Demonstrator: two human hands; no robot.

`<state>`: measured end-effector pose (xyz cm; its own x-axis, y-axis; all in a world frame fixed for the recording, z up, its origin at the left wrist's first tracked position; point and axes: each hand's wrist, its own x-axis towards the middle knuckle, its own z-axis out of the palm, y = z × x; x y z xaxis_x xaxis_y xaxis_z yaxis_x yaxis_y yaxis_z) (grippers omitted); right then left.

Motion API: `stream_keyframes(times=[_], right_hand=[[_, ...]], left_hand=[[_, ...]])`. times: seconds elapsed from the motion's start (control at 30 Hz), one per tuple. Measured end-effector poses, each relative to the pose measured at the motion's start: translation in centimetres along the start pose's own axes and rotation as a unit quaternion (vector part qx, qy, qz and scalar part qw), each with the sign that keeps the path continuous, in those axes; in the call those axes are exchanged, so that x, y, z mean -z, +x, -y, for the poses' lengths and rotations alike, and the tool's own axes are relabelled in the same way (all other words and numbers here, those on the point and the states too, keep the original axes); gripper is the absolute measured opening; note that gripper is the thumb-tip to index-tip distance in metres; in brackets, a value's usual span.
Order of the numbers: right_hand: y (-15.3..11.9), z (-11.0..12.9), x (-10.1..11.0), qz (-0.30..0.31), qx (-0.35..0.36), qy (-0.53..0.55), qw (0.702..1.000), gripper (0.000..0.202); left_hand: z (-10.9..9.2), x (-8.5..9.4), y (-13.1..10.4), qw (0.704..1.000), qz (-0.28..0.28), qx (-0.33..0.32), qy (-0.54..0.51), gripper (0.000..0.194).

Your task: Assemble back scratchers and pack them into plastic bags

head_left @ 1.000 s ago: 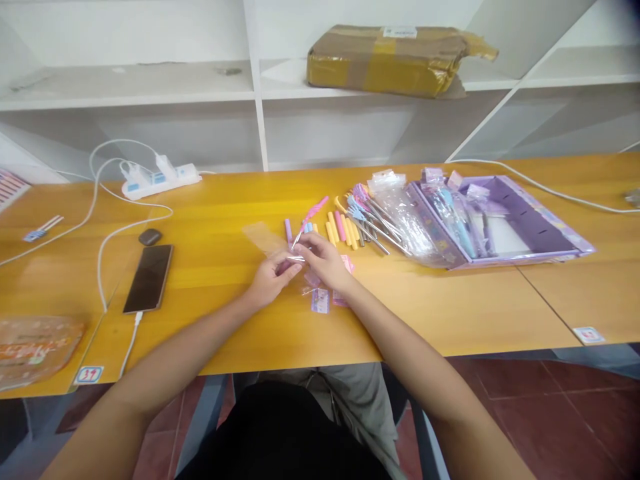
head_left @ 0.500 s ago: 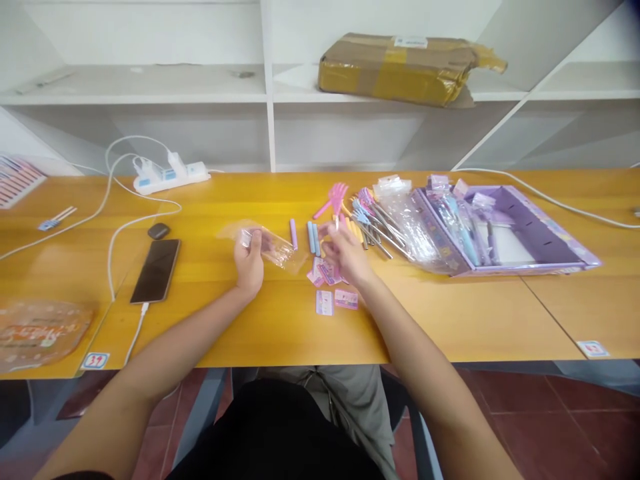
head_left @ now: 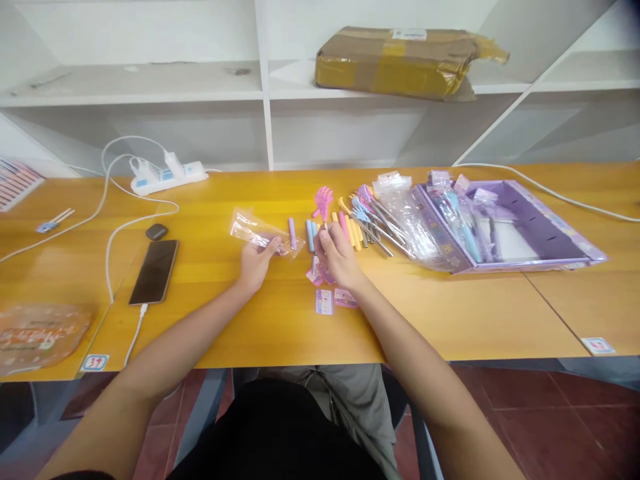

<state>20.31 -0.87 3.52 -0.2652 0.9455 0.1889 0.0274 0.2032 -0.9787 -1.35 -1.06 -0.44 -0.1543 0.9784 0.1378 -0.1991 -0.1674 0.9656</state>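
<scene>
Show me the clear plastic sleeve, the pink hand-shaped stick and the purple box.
clear plastic sleeve (head_left: pixel 253 230): head view, middle of film.
pink hand-shaped stick (head_left: pixel 324 198): head view, pink palm.
purple box (head_left: pixel 537 227): head view, inner floor.

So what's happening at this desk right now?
A person sits at a yellow table. The left hand pinches a clear plastic sleeve, while the right hand holds a pink hand-shaped stick upright by its stem. Loose coloured caps, small printed cards, more sticks and an open purple box lie nearby.
</scene>
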Motion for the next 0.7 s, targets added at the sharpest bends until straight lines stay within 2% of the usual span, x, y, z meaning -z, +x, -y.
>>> stream_keyframes(times=[0.1, 0.17, 0.2, 0.4, 0.7], right_hand=[[-0.3, 0.6, 0.6, 0.072, 0.014, -0.045, 0.996, 0.053], [-0.5, 0.8, 0.8, 0.141, -0.004, -0.105, 0.984, 0.053], [-0.5, 0.9, 0.8, 0.156, -0.013, -0.132, 0.979, 0.052], [-0.4, 1.3, 1.2, 0.175, -0.06, -0.206, 0.961, 0.042], [-0.2, 1.5, 1.2, 0.184, -0.008, -0.252, 0.95, 0.039]], left_hand=[[-0.1, 0.0, 0.4, 0.998, -0.047, 0.008, -0.047, 0.045], [-0.4, -0.2, 0.5, 0.996, -0.06, 0.014, -0.071, 0.048], [-0.6, -0.2, 0.5, 0.994, -0.064, 0.015, -0.085, 0.049], [-1.2, 0.0, 1.2, 0.979, -0.104, 0.029, -0.17, 0.044], [-1.4, -0.3, 1.0, 0.976, -0.09, 0.084, -0.178, 0.038]])
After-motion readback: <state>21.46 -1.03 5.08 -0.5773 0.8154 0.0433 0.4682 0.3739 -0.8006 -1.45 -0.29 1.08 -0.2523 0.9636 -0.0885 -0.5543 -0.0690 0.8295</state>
